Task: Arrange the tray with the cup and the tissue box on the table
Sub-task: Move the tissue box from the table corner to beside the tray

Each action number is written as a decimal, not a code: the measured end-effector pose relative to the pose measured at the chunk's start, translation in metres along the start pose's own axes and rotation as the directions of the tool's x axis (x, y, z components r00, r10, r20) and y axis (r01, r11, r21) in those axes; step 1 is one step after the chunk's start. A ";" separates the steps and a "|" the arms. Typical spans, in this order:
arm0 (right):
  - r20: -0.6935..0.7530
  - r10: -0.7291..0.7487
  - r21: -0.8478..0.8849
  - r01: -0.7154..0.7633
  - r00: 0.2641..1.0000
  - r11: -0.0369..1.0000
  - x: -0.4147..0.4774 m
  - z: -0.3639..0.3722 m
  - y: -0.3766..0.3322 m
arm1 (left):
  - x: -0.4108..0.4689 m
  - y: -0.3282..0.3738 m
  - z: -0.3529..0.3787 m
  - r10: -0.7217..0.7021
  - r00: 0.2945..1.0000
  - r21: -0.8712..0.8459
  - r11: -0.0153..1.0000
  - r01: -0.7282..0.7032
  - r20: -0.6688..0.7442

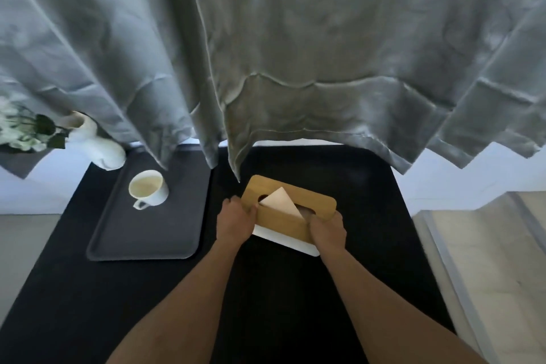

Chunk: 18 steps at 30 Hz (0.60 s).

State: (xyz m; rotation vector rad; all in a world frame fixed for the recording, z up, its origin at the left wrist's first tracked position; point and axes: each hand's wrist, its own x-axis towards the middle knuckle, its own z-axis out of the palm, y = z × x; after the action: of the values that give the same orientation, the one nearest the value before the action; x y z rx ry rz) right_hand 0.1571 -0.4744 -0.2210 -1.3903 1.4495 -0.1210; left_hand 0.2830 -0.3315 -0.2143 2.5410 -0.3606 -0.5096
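A white tissue box [291, 204] with a wooden lid and a tissue sticking up sits askew near the middle of the black table [280, 289]. My left hand [235, 220] grips its left end and my right hand [328, 230] grips its near right corner. To the left lies a dark grey tray [165, 233] with a white cup [149, 188] standing on its far part, handle toward me.
A white vase [97, 142] with white flowers stands at the table's far left corner, just behind the tray. Grey curtains [280, 53] hang over the table's far edge. A pale floor and a step [487, 260] lie to the right.
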 end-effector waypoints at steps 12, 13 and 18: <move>0.072 -0.205 -0.094 0.211 0.976 0.973 0.045 0.038 -0.084 | 0.088 0.007 -0.024 -0.080 0.997 -0.108 0.991 0.079 -0.003; 0.070 -0.208 -0.096 0.214 0.976 0.972 0.051 0.043 -0.089 | 0.096 0.007 -0.023 -0.085 0.996 -0.110 0.990 0.084 -0.001; 0.081 -0.211 -0.097 0.219 0.974 0.971 0.076 0.057 -0.111 | 0.122 0.011 -0.022 -0.097 0.995 -0.132 0.986 0.097 0.009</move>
State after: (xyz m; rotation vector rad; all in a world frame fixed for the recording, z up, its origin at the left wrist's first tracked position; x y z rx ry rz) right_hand 0.2895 -0.5353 -0.2138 -1.6209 1.2591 -0.1338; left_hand 0.3994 -0.3730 -0.2254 2.4380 -0.1974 -0.5548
